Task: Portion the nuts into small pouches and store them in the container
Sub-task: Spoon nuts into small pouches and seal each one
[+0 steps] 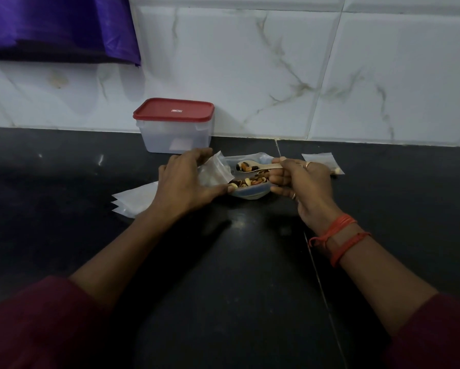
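— Between the left hand (186, 182) and the right hand (300, 179), what is sitting?
— A bowl of nuts (250, 194). The left is pinching a clear pouch (214, 170); the right is gripping a loaded wooden spoon (252, 166) over it.
— And the red-lidded container (174, 126)?
— Standing closed beyond the left hand.

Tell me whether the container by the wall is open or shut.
Shut: the red lid sits flat on the clear container, covering its rim.

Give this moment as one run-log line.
left hand: holds pouch | right hand: holds loaded spoon over bowl | container: lid on
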